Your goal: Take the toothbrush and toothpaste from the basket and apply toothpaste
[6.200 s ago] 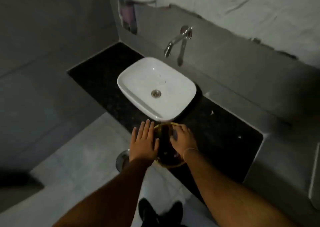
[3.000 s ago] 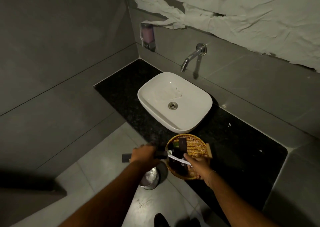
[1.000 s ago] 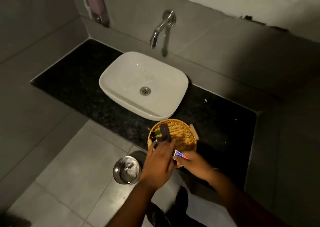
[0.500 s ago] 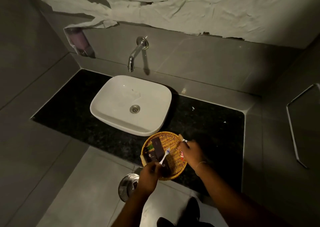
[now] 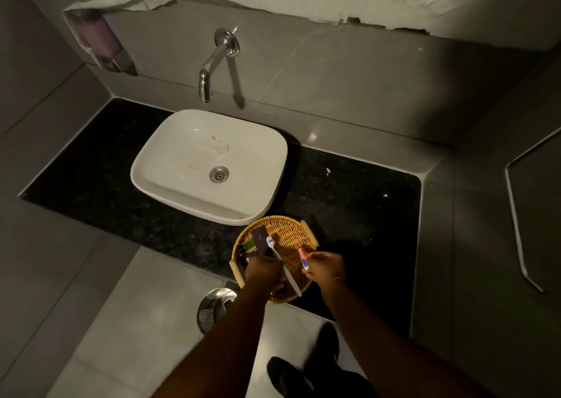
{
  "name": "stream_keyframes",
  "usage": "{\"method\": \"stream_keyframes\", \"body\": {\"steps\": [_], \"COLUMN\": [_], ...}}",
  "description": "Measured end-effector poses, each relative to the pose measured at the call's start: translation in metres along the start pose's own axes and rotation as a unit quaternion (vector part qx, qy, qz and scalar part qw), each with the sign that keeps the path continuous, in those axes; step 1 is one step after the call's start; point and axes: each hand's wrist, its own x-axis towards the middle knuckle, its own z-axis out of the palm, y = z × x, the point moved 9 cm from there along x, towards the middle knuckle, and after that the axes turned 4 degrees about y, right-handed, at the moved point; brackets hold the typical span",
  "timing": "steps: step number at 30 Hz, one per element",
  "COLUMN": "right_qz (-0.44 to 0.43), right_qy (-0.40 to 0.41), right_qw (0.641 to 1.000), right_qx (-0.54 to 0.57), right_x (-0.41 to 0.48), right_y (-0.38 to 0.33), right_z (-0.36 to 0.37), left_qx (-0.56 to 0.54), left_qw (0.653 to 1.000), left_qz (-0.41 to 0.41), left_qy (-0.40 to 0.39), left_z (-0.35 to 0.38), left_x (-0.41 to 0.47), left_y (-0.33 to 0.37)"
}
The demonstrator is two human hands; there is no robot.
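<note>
- A round woven wicker basket (image 5: 291, 233) sits on the black speckled stone counter (image 5: 358, 203), at its near edge, just in front of and right of the white rounded ceramic basin (image 5: 182, 166); small dark packets (image 5: 259, 239) lie in the basket's left half
- The left hand (image 5: 265, 271) holds a white plastic toothbrush (image 5: 280, 261) over the basket, head pointing away; the right hand (image 5: 326, 268), to its right, holds a small toothpaste tube (image 5: 303, 258)
- A chrome wall tap (image 5: 214, 63) hangs behind the basin; a wall soap dispenser (image 5: 100, 43) is mounted left of it
- A round metal bin (image 5: 212, 306) stands on the floor below the counter edge, left of the forearms
</note>
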Motion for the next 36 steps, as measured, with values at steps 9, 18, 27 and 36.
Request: {"method": "stream_keyframes", "body": {"steps": [9, 18, 27, 36], "right_qz": [-0.083, -0.157, -0.203, -0.475], "right_qy": [0.038, 0.043, 0.071, 0.097], "right_qw": [0.978, 0.936, 0.867, 0.749], "right_qx": [-0.186, -0.312, -0.449, -0.451], "right_x": [0.011, 0.007, 0.006, -0.079], "right_y": [-0.004, -0.019, -0.033, -0.102], "right_z": [0.007, 0.012, 0.011, 0.024], "left_qx": [0.016, 0.084, 0.236, 0.381], "left_qw": [1.0, 0.994, 0.941, 0.823], "left_qz": [-0.012, 0.044, 0.157, 0.361], "left_qy": [0.004, 0.056, 0.184, 0.218], "left_z": [0.019, 0.013, -0.008, -0.039], "left_x": [0.025, 0.03, -0.007, -0.079], "left_y": [0.001, 0.004, 0.02, 0.069]}}
